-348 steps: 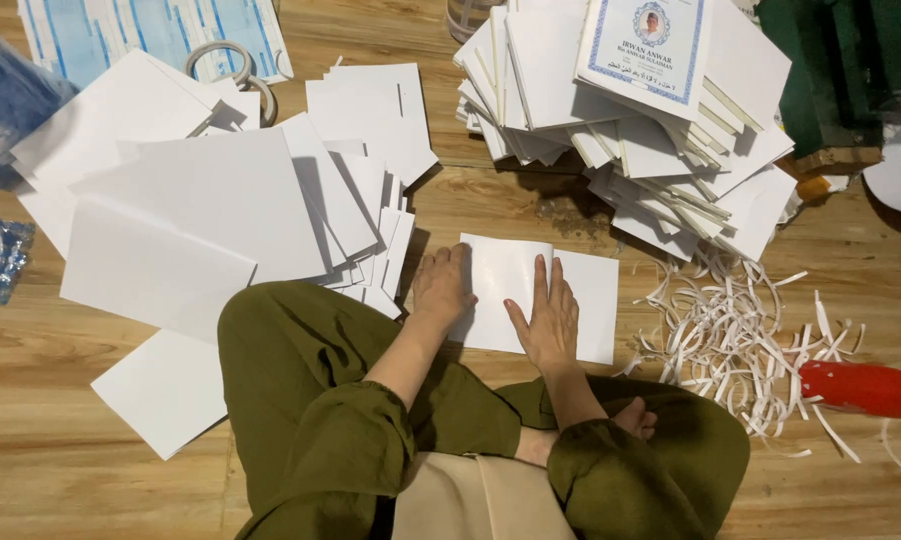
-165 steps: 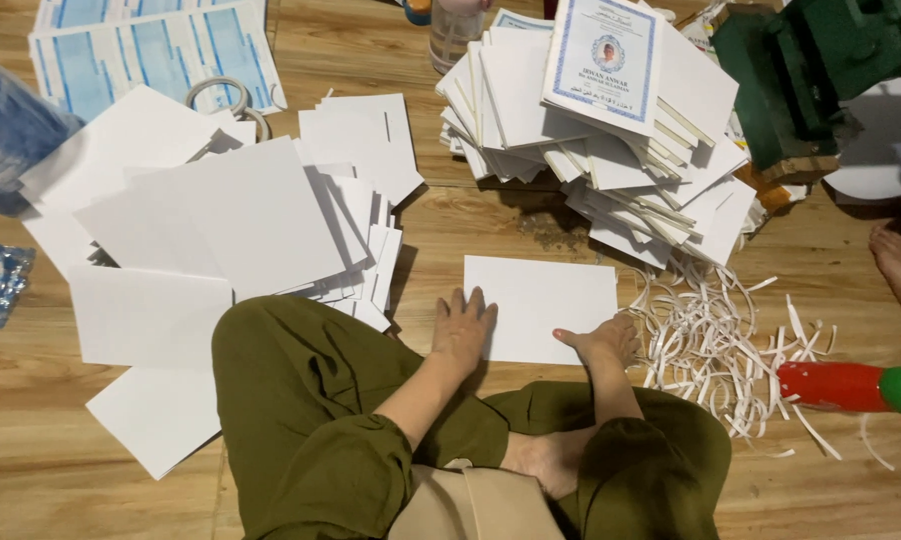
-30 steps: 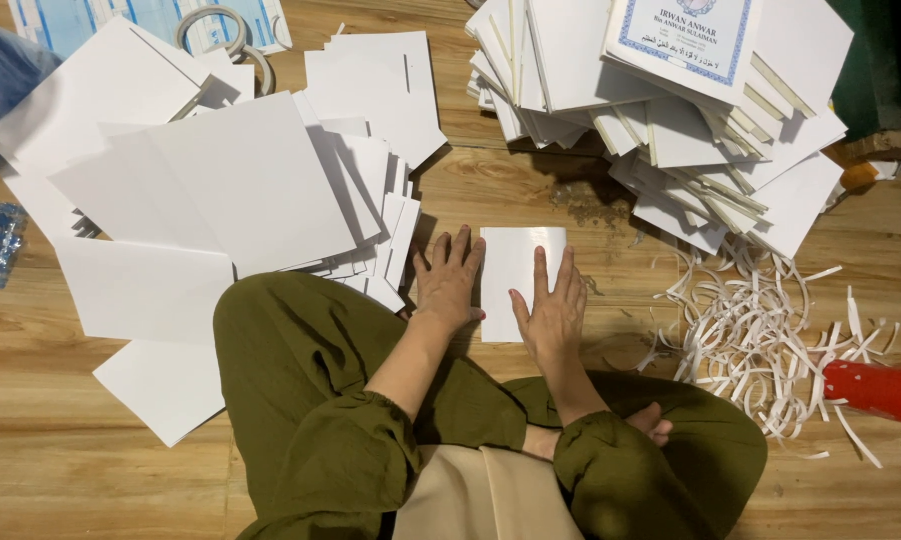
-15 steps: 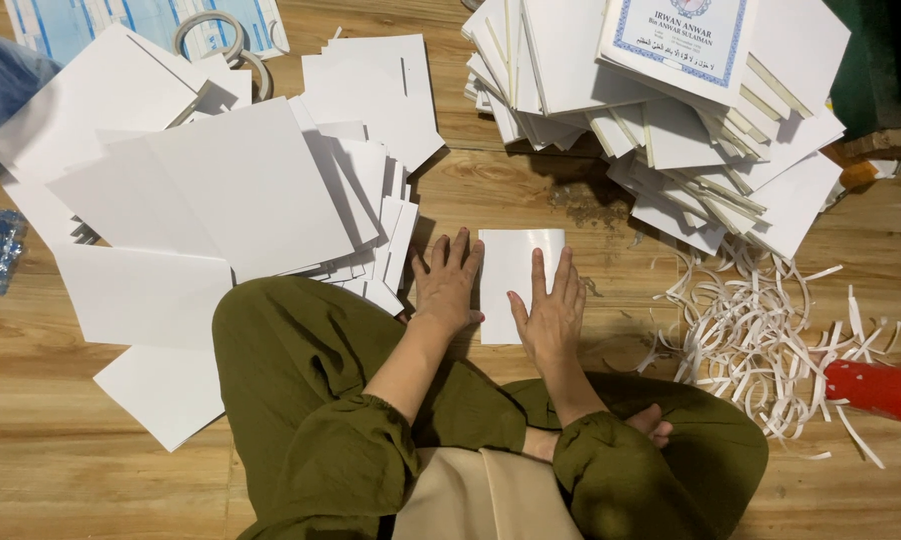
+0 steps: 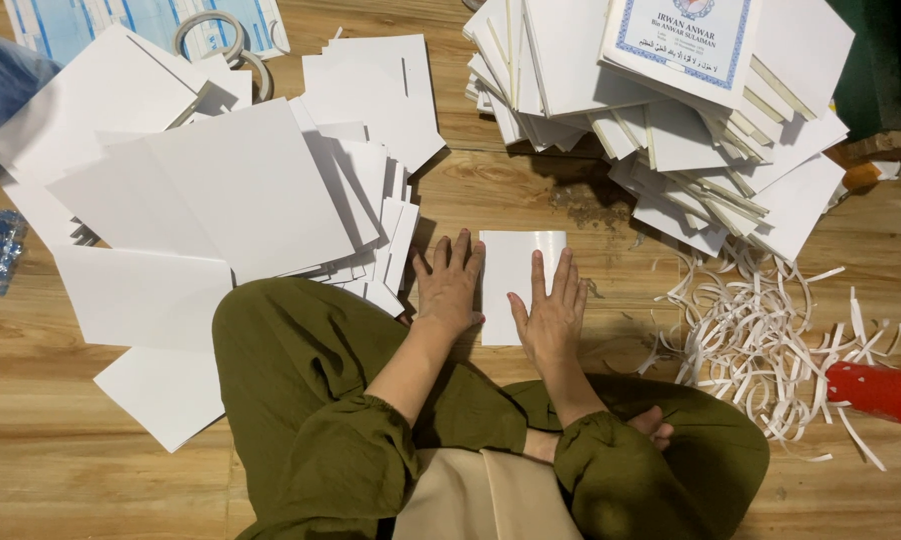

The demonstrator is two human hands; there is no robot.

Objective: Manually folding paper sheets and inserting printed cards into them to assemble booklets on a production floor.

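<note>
The person sat cross-legged on the wooden floor (image 5: pixel 61 470) in olive-green trousers, both hands laid flat, palms down and fingers spread, on a folded white sheet (image 5: pixel 516 265) that lay on the boards directly in front of the knees. The left hand (image 5: pixel 449 285) pressed on the sheet's left edge, partly on the sheet and partly on the floor beside it; the right hand (image 5: pixel 551 310) rested on its lower right part, fingers pointing away from the body. Neither hand gripped anything. To the left of the sheet lay a loose spread of white sheets (image 5: pixel 221 190), overlapping one another, some tucked against the left knee. Beyond the sheet, further from the person, stood an untidy pile of white booklets (image 5: pixel 671 130), the top one with a blue-bordered cover (image 5: pixel 686 40). To the right, a tangle of thin white paper strips (image 5: pixel 761 320) was scattered on the floor, and a red cylindrical object (image 5: pixel 876 392) lay at its right edge. A roll of tape (image 5: pixel 221 30) sat at the top left, on blue-and-white printed sheets.
</note>
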